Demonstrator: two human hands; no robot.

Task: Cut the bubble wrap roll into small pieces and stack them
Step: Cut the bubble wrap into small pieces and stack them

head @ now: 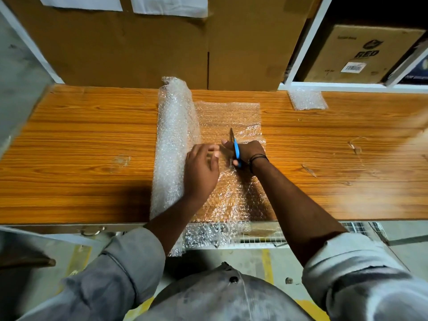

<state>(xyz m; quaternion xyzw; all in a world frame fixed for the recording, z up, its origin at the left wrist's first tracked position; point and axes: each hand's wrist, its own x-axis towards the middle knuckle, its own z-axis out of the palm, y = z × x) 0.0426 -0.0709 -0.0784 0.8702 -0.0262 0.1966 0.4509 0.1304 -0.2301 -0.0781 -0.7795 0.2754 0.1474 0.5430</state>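
A clear bubble wrap roll (172, 144) lies front to back across the middle of the wooden table (81, 140), and a sheet (229, 117) is unrolled from it to the right. My right hand (246, 152) grips blue-handled scissors (235, 149) whose blades point away from me over the sheet. My left hand (201, 170) rests flat with relaxed fingers on the sheet, next to the roll and just left of the scissors. A small cut piece of bubble wrap (306, 98) lies at the table's back right. The sheet's near end hangs over the front edge.
Large brown cardboard boxes (139, 47) stand against the table's back edge. A white shelf frame (308, 47) at the back right holds a printed carton (361, 54). A grey panel (16, 89) borders the table's left side. Wire mesh (261, 237) shows below the front edge.
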